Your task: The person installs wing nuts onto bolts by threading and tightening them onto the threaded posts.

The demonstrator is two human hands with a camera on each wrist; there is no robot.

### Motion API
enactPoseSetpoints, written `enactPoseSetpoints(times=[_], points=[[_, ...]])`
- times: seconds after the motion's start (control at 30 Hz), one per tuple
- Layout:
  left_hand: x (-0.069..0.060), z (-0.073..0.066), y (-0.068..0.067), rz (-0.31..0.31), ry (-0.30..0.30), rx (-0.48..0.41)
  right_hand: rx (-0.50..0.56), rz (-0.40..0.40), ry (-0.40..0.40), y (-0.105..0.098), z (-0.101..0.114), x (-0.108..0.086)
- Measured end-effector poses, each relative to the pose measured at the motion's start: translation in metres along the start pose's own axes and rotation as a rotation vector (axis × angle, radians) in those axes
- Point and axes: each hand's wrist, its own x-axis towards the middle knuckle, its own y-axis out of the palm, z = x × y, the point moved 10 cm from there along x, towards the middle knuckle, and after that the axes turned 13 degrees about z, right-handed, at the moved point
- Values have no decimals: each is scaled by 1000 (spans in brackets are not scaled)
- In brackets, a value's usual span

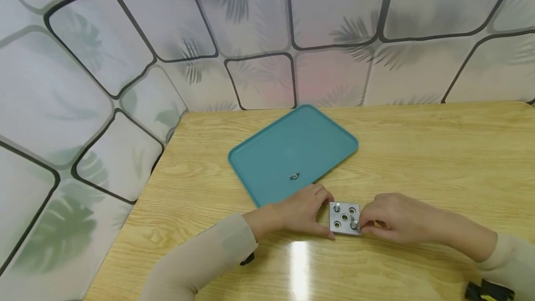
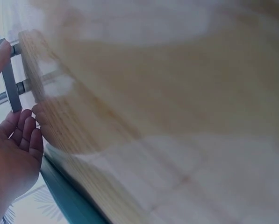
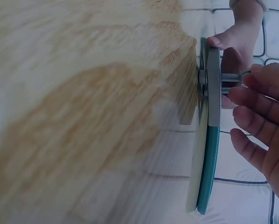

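A square metal plate [image 1: 344,210] with several holes lies near the front of the table, seen edge-on in the left wrist view [image 2: 11,84] and right wrist view [image 3: 214,88]. Two bolts stand up from it, one at the far left corner [image 1: 336,207] and one at the near right corner [image 1: 354,224]. The left hand [image 1: 302,210] grips the plate's left side between thumb and fingers. At the near right bolt, the right hand [image 1: 388,217] has thumb and index finger pinched at the threaded bolt's top [image 3: 230,78]; a small metal part there is mostly hidden.
Behind the left hand lies a teal tray [image 1: 288,147] with one small winged metal nut [image 1: 294,176] on it. The wooden table [image 1: 439,152] meets a patterned curtain or wall covering [image 1: 259,82] at the back and left.
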Motion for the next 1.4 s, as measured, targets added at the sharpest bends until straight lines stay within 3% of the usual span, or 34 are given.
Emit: enactPoseSetpoints(times=[0.1,0.37,0.9,1.17,1.4], points=[[1,0,0,1,1,2,-22,-22,6,-2,-1,2],[3,-1,-1,9,5,1,-102,-74,113,-9,-12,3],[2,-1,-1,0,8,-2,-28,6,26,-3,-4,-1],[4,0,-1,0,5,2,-127,-56,73,-6,-7,-1],[4,-1,0,11,10,15,-173,-85,35,-6,-4,4]])
